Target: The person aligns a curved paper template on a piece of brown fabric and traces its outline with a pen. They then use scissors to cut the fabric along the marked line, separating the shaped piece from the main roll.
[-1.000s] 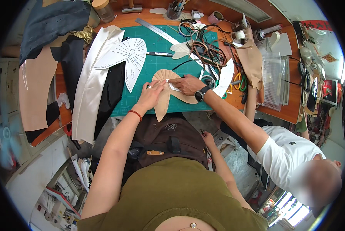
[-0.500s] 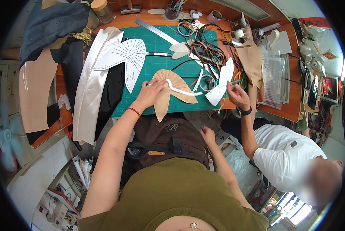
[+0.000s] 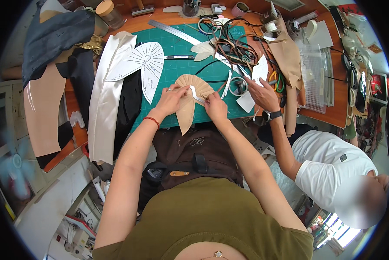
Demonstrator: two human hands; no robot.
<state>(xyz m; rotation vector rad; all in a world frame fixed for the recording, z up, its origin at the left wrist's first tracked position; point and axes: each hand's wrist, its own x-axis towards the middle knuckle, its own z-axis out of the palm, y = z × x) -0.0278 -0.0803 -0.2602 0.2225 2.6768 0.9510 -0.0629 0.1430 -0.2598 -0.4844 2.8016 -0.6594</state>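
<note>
A tan, fan-pleated piece (image 3: 186, 113) with two pointed lobes lies near the front edge of the green cutting mat (image 3: 173, 39). Across it curves a narrow white strip (image 3: 193, 92). My left hand (image 3: 170, 100) bears on the piece's left side, its fingertips closed at the strip's upper end. On the right lobe, my right hand (image 3: 216, 107) pinches the strip's other end; my fingers hide that end and part of the lobe. A white paper pattern (image 3: 151, 65) with radiating lines lies to the left.
A co-worker's hand (image 3: 263, 94) reaches over the mat from the right, beside a white paper piece (image 3: 259, 69) and a tape roll (image 3: 238, 86). Tangled cords (image 3: 233, 50) and a steel ruler (image 3: 173, 31) lie farther back. Cream fabric (image 3: 104, 99) lies along the left.
My right hand has risen from beside my lap to the strip's right end, while my left stays on the piece. The co-worker's hand has turned and opened, shifting slightly left.
</note>
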